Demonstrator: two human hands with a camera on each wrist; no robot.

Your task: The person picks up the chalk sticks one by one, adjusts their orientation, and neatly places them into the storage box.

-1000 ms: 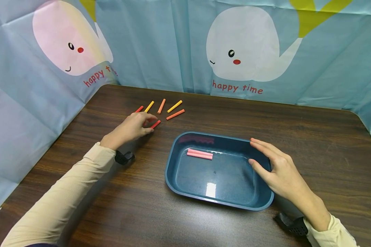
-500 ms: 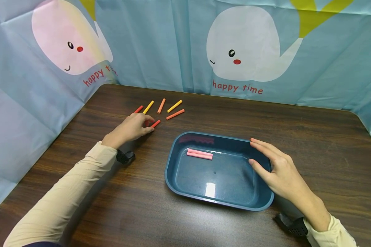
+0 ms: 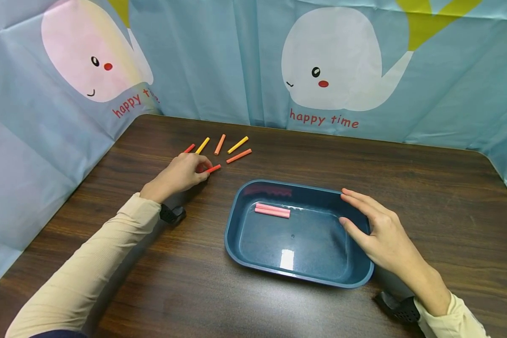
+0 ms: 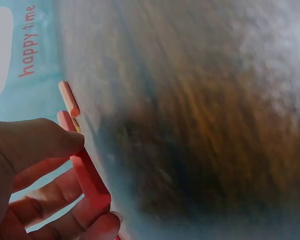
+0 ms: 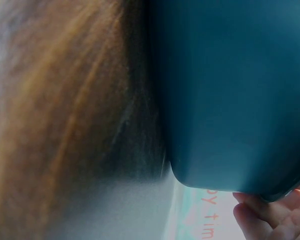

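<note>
My left hand (image 3: 178, 174) pinches a red stick of chalk (image 3: 213, 168) between thumb and fingers, low over the table. In the left wrist view the thumb lies across this red chalk (image 4: 91, 180), with fingers bent below it. My right hand (image 3: 384, 234) holds the right back corner of a dark blue plastic tray (image 3: 300, 278); the thumb is inside the wall and the other fingers lie outside. Two pink chalk sticks (image 3: 272, 213) lie side by side in the tray. In the right wrist view, fingertips (image 5: 252, 217) touch the rim.
Past my left hand lie another red chalk (image 3: 189, 148), partly hidden, and a yellow one (image 3: 202, 145). Two orange sticks (image 3: 239, 156) and a second yellow stick (image 3: 238, 145) lie to their right. A blue whale-print curtain (image 3: 215, 61) hangs behind the dark wooden table (image 3: 173, 281).
The red chalk in my left hand has turned to lie more level, its free end pointing further right. My right hand and the tray have stayed in place.
</note>
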